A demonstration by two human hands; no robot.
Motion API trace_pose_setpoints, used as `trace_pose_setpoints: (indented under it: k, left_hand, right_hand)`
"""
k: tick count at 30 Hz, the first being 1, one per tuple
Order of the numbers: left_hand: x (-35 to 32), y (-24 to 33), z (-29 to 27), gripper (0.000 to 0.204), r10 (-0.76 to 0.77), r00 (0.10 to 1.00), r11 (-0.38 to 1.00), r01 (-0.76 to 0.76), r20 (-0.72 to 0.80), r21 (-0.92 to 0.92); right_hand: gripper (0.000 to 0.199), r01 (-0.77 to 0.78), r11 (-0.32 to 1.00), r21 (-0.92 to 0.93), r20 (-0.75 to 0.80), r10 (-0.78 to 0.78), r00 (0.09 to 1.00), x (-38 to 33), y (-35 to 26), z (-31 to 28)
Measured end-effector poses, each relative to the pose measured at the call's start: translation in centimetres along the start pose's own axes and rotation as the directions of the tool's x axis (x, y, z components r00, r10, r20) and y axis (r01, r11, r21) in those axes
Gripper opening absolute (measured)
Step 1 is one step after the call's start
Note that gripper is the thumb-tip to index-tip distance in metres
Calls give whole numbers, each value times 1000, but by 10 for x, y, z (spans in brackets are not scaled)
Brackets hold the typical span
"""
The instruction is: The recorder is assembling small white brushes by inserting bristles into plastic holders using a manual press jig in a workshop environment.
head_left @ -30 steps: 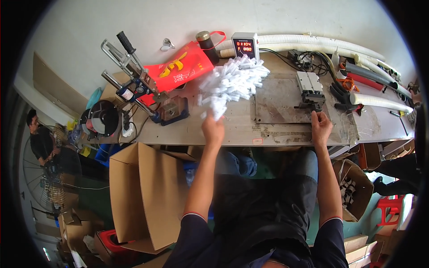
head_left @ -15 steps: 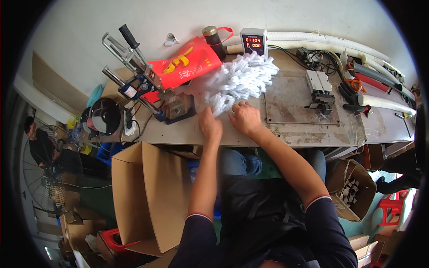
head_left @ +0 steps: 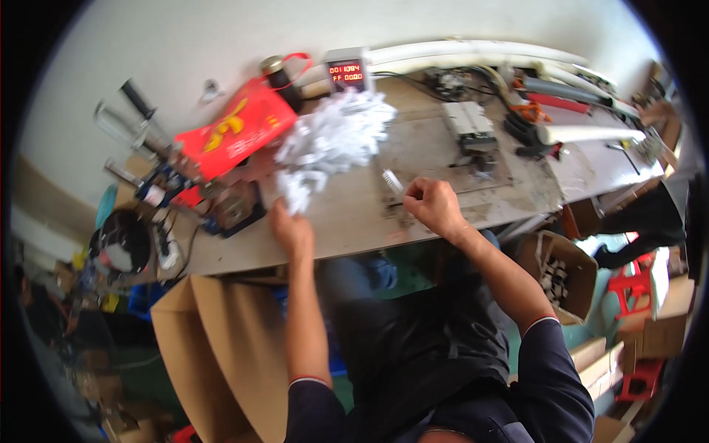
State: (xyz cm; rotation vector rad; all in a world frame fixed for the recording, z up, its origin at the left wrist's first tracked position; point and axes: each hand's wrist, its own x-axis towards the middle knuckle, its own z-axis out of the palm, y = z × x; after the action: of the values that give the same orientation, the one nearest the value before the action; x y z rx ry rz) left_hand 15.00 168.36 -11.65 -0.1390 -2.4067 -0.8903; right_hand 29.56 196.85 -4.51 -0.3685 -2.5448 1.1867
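- Your right hand (head_left: 432, 207) has left the heap of white pieces (head_left: 332, 140) where it was half a second ago and now sits at the bench's (head_left: 354, 229) near edge, fingers pinched shut on one small white piece (head_left: 392, 181).
- Your left hand (head_left: 292, 229) remains at the heap's near-left end, fingers closed on a clump of pieces.
- Keep the pinch light; hold the heap steady beside the red bag (head_left: 233, 133).

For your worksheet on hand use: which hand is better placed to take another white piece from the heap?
Left. The left hand already touches the white heap; the right hand pinches a small white piece, apart from it.
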Motion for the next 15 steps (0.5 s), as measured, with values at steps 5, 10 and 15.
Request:
trace_pose_setpoints:
  k: [5,10,15]
  left_hand:
    - [-10,32,1,23,-25,995,970,0,-99,-243]
    - [-36,135,43,19,99,989,669,13,107,-743]
    - [-39,200,99,15,189,967,713,-15,172,-701]
  right_hand:
    - [19,-98,993,71,-232,112,966,-31,83,-88]
    - [19,-188,981,58,-298,196,934,-26,112,-110]
    - [18,-220,975,36,-353,218,910,-14,110,-100]
